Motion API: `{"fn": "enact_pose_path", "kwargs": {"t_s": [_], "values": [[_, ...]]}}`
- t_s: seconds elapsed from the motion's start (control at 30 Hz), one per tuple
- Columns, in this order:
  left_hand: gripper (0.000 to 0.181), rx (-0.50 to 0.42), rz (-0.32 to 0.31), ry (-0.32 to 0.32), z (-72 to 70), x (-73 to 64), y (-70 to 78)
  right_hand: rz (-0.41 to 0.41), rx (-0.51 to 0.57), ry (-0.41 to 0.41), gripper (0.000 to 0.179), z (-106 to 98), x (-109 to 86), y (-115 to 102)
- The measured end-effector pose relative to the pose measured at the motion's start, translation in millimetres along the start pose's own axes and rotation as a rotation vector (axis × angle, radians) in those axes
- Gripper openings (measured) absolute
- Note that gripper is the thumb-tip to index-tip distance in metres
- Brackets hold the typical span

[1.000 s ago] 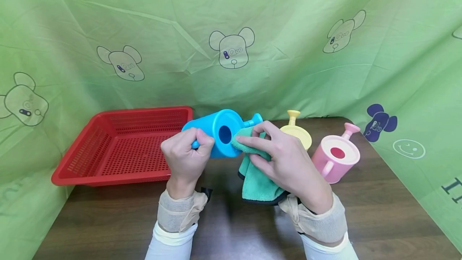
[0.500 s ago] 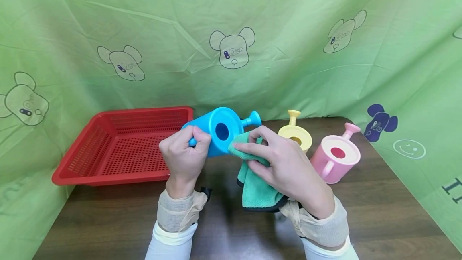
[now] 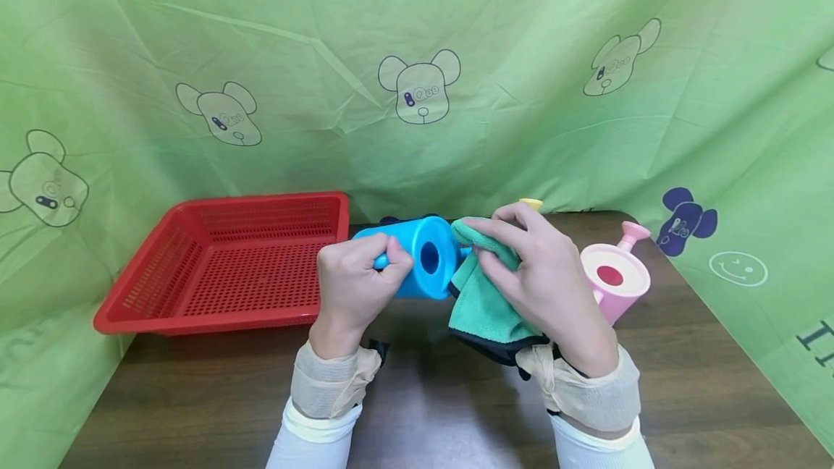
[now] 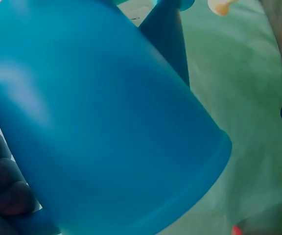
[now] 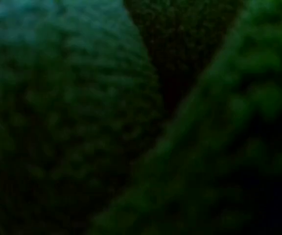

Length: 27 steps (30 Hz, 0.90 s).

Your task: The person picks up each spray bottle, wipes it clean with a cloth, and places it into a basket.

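Note:
My left hand (image 3: 355, 288) grips the handle of a blue toy watering can (image 3: 441, 237), tilted with its round top opening facing me. In the left wrist view, the blue watering can (image 4: 106, 117) fills most of the frame, with curled fingers (image 4: 9, 181) round its handle at lower left. A green cloth (image 3: 491, 302) with black edging hangs from my right hand (image 3: 550, 273), pinched and bunched between thumb and fingers. The cloth's upper fold lies at the blue spout, covering most of it. Dark, blurred folds of cloth (image 5: 58, 98) fill the right wrist view.
A red plastic basket (image 3: 215, 328) stands on the wooden table (image 3: 417, 418) at left. To the right is a pink watering can (image 3: 615, 302). Only the spout tip of a yellow watering can (image 3: 531, 203) shows behind my right hand. A green curtain (image 3: 313, 158) hangs behind.
The blue watering can has shifted right and slightly down in my left hand. The cloth has moved from its top rim to the spout; my right hand now hides most of the yellow can.

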<state>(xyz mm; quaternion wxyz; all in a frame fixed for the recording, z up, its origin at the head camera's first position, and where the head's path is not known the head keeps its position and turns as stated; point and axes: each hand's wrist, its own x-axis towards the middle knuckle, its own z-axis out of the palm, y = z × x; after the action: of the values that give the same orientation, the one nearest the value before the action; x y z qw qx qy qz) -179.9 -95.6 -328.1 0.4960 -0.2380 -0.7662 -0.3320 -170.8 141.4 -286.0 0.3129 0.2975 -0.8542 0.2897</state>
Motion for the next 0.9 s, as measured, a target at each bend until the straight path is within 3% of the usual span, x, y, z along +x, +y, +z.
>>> {"fn": "enact_pose_path", "kwargs": {"t_s": [0.1, 0.27, 0.57, 0.9], "values": [[0.041, 0.001, 0.014, -0.043, 2.5, 0.2, 2.9, 0.013, -0.011, -0.014, 0.039, 2.9, 0.9, -0.9], [0.042, 0.026, 0.031, -0.078, 5.3, 0.9, 6.3, -0.063, -0.03, -0.019, 0.037, 10.2, 1.7, -3.6], [0.041, 0.043, 0.016, -0.067, 1.6, 1.6, 2.4, -0.182, 0.045, -0.064, 0.041, 14.9, -0.5, -9.8], [0.044, 0.027, -0.049, -0.038, -3.1, 1.7, -1.5, -0.222, 0.078, -0.131, 0.043, 15.4, -0.8, -15.0]]}}
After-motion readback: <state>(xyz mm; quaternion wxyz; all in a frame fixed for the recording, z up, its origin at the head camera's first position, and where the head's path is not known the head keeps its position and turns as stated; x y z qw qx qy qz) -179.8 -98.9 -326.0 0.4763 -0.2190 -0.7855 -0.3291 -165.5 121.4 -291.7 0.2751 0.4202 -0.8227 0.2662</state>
